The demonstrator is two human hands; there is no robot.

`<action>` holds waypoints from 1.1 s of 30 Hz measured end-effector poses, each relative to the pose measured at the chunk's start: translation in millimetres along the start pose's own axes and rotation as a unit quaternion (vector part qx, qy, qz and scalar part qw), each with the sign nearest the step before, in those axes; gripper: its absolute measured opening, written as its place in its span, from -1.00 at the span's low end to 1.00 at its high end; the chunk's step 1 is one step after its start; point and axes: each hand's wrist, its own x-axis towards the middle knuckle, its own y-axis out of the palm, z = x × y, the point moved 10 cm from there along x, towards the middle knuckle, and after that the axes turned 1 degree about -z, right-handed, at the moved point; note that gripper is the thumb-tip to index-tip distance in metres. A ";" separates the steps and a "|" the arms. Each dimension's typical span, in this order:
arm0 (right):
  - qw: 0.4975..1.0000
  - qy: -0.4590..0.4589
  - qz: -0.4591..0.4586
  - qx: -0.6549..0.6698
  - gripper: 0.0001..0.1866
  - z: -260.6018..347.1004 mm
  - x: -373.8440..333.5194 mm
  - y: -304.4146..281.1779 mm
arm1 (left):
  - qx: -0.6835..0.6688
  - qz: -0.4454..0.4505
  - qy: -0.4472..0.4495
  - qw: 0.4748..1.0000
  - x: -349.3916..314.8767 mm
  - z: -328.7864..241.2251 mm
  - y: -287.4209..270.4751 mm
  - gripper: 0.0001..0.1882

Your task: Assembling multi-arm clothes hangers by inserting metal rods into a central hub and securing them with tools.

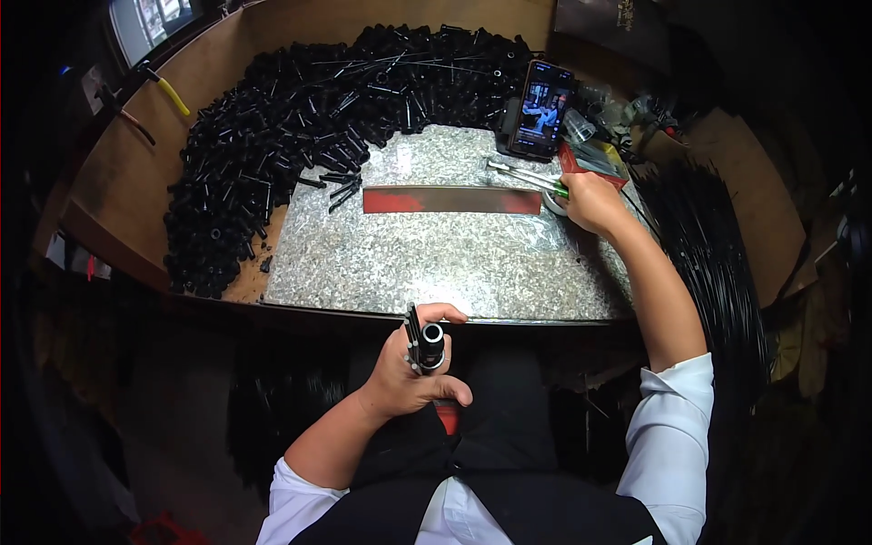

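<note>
My left hand (409,368) is in front of the bench's near edge, curled round a short black tube (433,336) with a pale ring at its end. Several thin black rods (413,338) with light tips are held beside that tube. The thumb and index finger stick out past it. Over the right part of the bench, my right hand (592,203) is closed on the green handle of a slim metal tool (520,173); its tip points left, and its exact kind is unclear. A flat red and dark strip (452,200) lies just left of the right hand.
Black tubular parts (272,136) are heaped along the back and left of the speckled stone slab (391,263). A lit phone (542,113) leans at the back right, near a red box (604,162). Long black rods (713,245) lie at the right; wooden walls (118,195) enclose the bench.
</note>
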 end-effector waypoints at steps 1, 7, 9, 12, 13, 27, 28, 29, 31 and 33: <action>1.000 0.000 0.019 -0.005 -0.75 -0.4 4.7 6.6 | -0.001 0.001 -0.005 1.000 0.6 -1.7 1.0 -0.19; 1.000 -0.010 0.005 -0.017 -0.77 -6.2 21.2 19.4 | 0.007 0.005 -0.016 1.000 3.4 -0.1 1.6 -0.19; 1.000 -0.005 0.006 -0.008 -0.77 -2.4 18.1 14.7 | 0.007 0.003 -0.011 1.000 4.1 0.5 -0.1 -0.19; 1.000 0.008 0.005 0.007 -0.77 0.0 14.3 10.3 | 0.004 -0.004 -0.009 1.000 4.5 2.0 -2.2 -0.19; 1.000 0.015 0.003 0.012 -0.76 -0.1 13.4 9.3 | 0.001 -0.010 -0.012 1.000 4.5 2.6 -3.3 -0.19; 0.981 0.034 -0.099 0.164 -0.78 -19.2 10.6 4.0 | -0.023 -0.019 -0.052 0.998 6.0 12.3 -8.5 -0.12; 0.975 0.035 -0.111 0.192 -0.80 -16.5 5.8 -1.5 | -0.029 -0.022 -0.060 0.998 6.8 14.0 -9.6 -0.08; 0.975 0.035 -0.110 0.192 -0.80 -8.5 -0.7 -6.1 | -0.029 -0.023 -0.061 0.997 7.0 15.9 -10.1 -0.08; 0.934 0.055 -0.105 0.337 -0.86 5.3 -19.0 -10.1 | -0.029 -0.059 -0.031 0.997 6.9 14.3 -17.3 -0.08; 0.871 0.030 -0.041 0.488 -0.89 33.4 -40.9 -1.6 | -0.006 -0.072 -0.053 0.996 6.2 17.3 -21.1 -0.37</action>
